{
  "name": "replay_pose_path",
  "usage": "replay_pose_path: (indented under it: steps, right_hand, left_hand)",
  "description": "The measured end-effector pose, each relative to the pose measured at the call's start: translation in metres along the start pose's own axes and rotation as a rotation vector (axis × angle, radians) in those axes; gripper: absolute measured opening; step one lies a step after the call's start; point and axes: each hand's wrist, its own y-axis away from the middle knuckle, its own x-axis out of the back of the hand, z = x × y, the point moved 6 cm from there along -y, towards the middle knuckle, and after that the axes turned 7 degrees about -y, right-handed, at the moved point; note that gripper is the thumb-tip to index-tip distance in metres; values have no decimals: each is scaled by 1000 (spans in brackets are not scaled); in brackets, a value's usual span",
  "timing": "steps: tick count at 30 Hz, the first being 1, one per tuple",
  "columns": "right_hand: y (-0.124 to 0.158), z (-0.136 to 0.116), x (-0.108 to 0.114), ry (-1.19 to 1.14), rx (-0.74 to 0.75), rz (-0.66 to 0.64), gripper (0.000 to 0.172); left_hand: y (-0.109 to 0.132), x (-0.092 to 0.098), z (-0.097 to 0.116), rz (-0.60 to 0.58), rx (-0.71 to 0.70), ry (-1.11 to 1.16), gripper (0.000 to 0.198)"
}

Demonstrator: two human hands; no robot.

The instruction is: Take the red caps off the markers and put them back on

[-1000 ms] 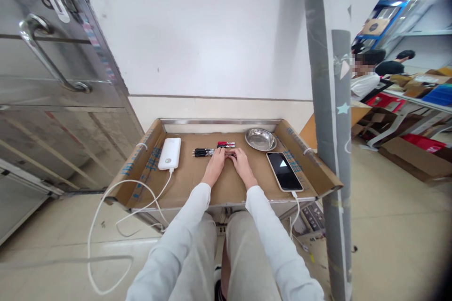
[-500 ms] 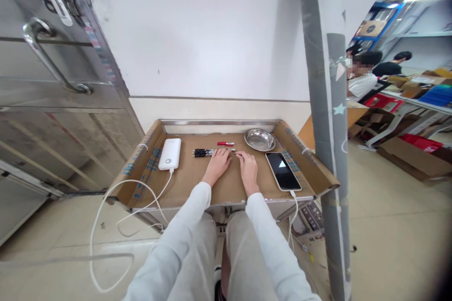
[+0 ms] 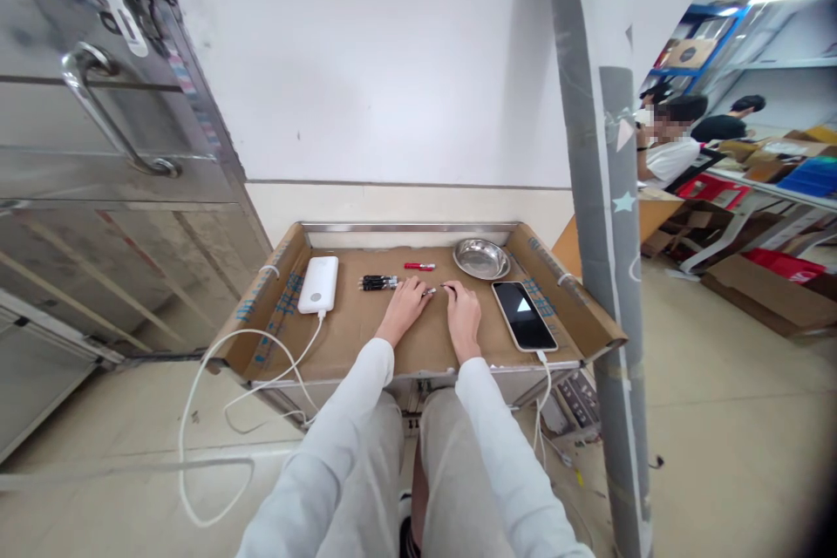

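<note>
Surface [image 3: 366, 340], lined with cardboard, carried both hands. Left hand [image 3: 405, 307] touched a short pen part [image 3: 430, 290] with its fingertips. Right hand [image 3: 461, 314] touched a thin dark part [image 3: 448, 286] just beside it. Grip of either hand was too small to judge as clamped or apart. Black pens [image 3: 377, 282] lay just left of the left hand, with a red pen [image 3: 419, 266] beyond. Steel dish [image 3: 481, 258] and phone [image 3: 523, 316] lay to the right.
</note>
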Motion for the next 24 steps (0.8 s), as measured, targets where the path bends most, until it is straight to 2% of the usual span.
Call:
replay_pose_path:
  steps: [3,9,11,14,16,18,21,24]
  right_hand:
    - [0,-4,-1,25,26,-21,33]
    - [3,-28,-6,-86,225,-178,30]
    - [5,-38,-7,-158,301,-254,39]
    - [8,-47,-11,-177,362,-328,50]
    - [7,-45,-15,-130,349,-335,50]
    - [4,-39,-21,-59,303,-312,46]
    - [-1,-28,-28,64,220,-258,40]
    - [-8,-22,-35,137,199,-239,37]
  left_hand:
    - [7,8,0,71,40,19,23]
    - [14,14,0,137,85,47,21]
    - [20,19,-3,161,149,36,22]
    - [34,27,-14,199,347,-52,23]
    - [43,31,-23,194,503,-135,23]
    - [48,31,-28,163,595,-189,23]
    - [46,27,-29,127,582,-216,28]
    - [42,26,-28,135,555,-225,32]
